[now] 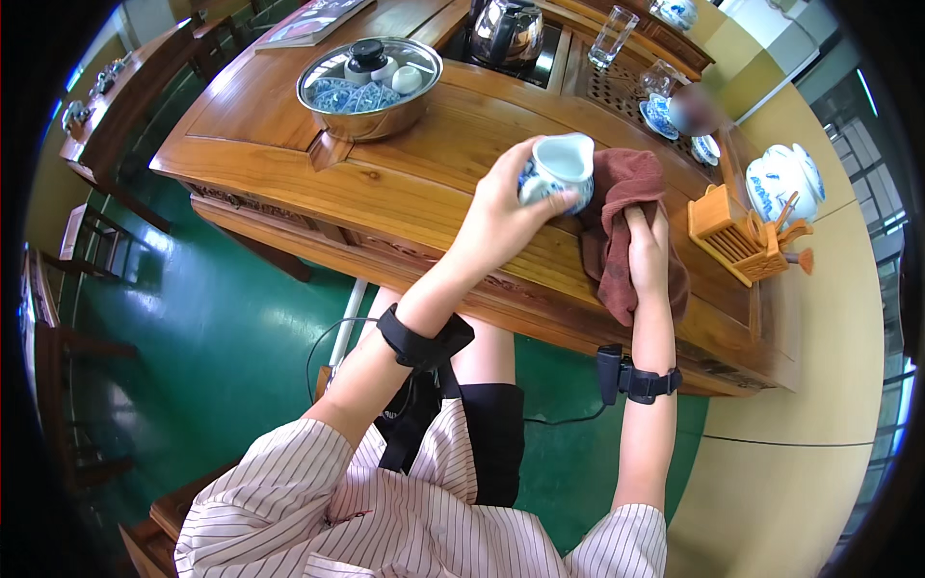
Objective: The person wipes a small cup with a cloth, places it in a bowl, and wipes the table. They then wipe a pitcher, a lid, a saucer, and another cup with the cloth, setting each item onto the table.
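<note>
My left hand [506, 206] grips a blue-and-white porcelain pitcher [567, 162], its spouted mouth tilted up towards me, above the wooden tea table [426, 191]. Just right of it, a brown cloth [614, 238] is bunched in my right hand [648, 249], with its fingers partly hidden in the folds. The cloth's upper part lies against or close behind the pitcher; whether they touch I cannot tell. Part of the cloth hangs over the table's near edge.
A steel pan [372, 123] under a glass lid holds blue-and-white cups at the back left. Behind stand an electric kettle [509, 36] and a drinking glass [613, 37]. On the right are a wooden tea-tool holder [730, 231], a porcelain pot [784, 180] and a lidded bowl [657, 115].
</note>
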The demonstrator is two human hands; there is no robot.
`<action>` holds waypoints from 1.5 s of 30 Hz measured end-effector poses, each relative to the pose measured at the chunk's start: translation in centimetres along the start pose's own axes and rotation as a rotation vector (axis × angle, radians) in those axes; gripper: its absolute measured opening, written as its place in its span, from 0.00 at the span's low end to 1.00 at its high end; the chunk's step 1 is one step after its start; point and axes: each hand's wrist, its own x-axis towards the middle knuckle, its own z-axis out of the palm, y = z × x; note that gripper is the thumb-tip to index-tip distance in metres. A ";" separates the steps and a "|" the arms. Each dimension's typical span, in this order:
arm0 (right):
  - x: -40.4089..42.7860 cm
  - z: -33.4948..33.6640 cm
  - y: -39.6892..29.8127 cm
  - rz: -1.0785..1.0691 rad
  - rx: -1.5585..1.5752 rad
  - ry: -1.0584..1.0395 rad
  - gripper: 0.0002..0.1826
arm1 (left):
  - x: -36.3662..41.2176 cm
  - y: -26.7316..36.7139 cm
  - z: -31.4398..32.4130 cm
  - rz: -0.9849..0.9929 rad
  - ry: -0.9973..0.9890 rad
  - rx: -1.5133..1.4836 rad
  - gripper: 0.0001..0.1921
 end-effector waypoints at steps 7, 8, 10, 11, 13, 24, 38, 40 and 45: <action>-0.1 0.1 0.9 -0.039 0.095 -0.003 0.16 | 0.8 0.2 -1.7 -0.386 -0.088 -0.810 0.30; -0.1 0.0 1.1 -0.038 0.098 0.000 0.16 | 0.9 0.1 -1.8 -0.388 -0.091 -0.807 0.30; 0.0 -0.2 1.2 -0.058 0.129 0.001 0.16 | 1.2 0.2 -2.1 -0.450 -0.136 -1.043 0.34; -0.1 -0.2 1.3 -0.056 0.135 0.004 0.16 | 1.4 0.0 -2.2 -0.529 -0.135 -1.126 0.36; -0.2 -0.1 1.5 -0.043 0.144 -0.045 0.18 | 1.3 -0.2 -2.3 -0.551 -0.122 -1.152 0.36; -0.8 0.3 0.4 -0.081 0.122 -0.058 0.20 | 1.2 -0.3 -1.9 -0.643 -0.318 -1.119 0.36; -0.9 0.4 0.3 -0.112 0.089 -0.128 0.34 | 0.9 0.6 -0.2 -0.616 -0.447 -0.893 0.30; -0.7 0.4 -0.3 -0.117 0.117 -0.128 0.36 | 1.1 1.0 0.0 -0.610 -0.435 -0.813 0.32; -0.7 0.5 0.1 0.028 0.282 -0.221 0.40 | 0.8 0.4 -0.2 -0.637 -0.498 -0.888 0.30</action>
